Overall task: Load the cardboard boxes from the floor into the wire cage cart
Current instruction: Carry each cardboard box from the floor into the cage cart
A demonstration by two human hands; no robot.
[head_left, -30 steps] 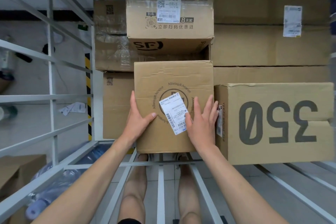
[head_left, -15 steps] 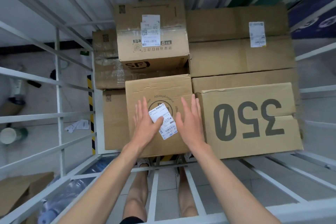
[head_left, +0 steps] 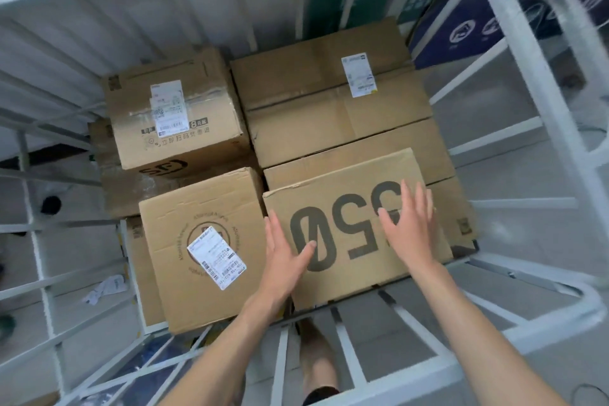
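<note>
Several cardboard boxes are stacked inside the white wire cage cart [head_left: 557, 128]. The box printed "350" [head_left: 349, 273] lies at the front right. My left hand [head_left: 285, 255] rests flat on its left part with straight fingers. My right hand [head_left: 410, 224] lies flat on its right part, fingers spread. To its left stands the box with a round logo and a white shipping label [head_left: 197, 247], free of both hands. Behind it sits the taped SF box [head_left: 204, 138], and a large flat box [head_left: 329, 102] fills the back right.
The cart's white bars [head_left: 36, 241] run along the left, right and front. Through the floor bars [head_left: 342, 343] I see my own legs and the grey floor. Dark blue printed cartons [head_left: 478, 20] stand beyond the cart at the upper right. Paper scraps [head_left: 105, 288] lie on the floor outside, left.
Both hands left the round-logo box and moved right onto the "350" box. The view swung to the right and higher over the cart.
</note>
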